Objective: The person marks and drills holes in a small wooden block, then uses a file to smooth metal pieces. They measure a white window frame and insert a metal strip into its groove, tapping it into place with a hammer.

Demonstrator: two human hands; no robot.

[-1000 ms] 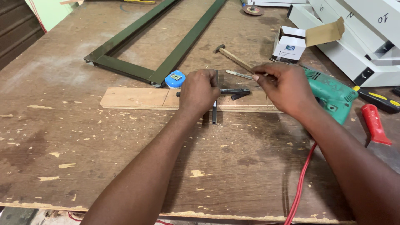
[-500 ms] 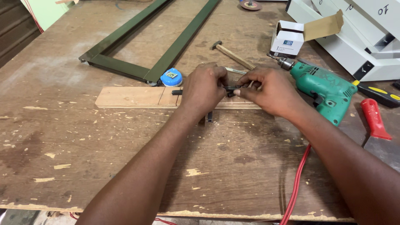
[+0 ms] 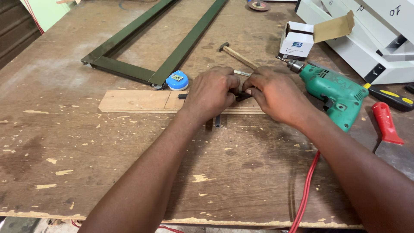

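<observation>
The left hand (image 3: 211, 92) is laid palm down on the wooden board (image 3: 138, 101), fingers curled closed over a small dark metal piece (image 3: 217, 121), of which only a short end is seen projecting below the board's near edge and a black stub at the board's upper face, left of the knuckles. The right hand (image 3: 276, 95) is placed on the right end of the same board, touching the left hand at the fingertips; its fingers are pinched narrow on the dark part between the two hands. How much of the piece is clamped cannot be told, since it is covered by both hands.

The board is laid flat on the worn workbench (image 3: 86, 172). Just behind the board, a round blue tape measure (image 3: 177, 80) is seen, touching the corner of a green metal frame (image 3: 151, 47). Behind the board's right end, a hammer (image 3: 235, 54) with a wooden handle is lying, its handle partly hidden by the hands. Just right of the board, a green electric drill (image 3: 334, 92) is resting on its side, with a red cable (image 3: 306, 190) run toward the bench's near edge. Farther right of the board, a red-handled scraper (image 3: 388, 129) is seen. Behind the drill, an open white cardboard box (image 3: 297, 41) is standing.
</observation>
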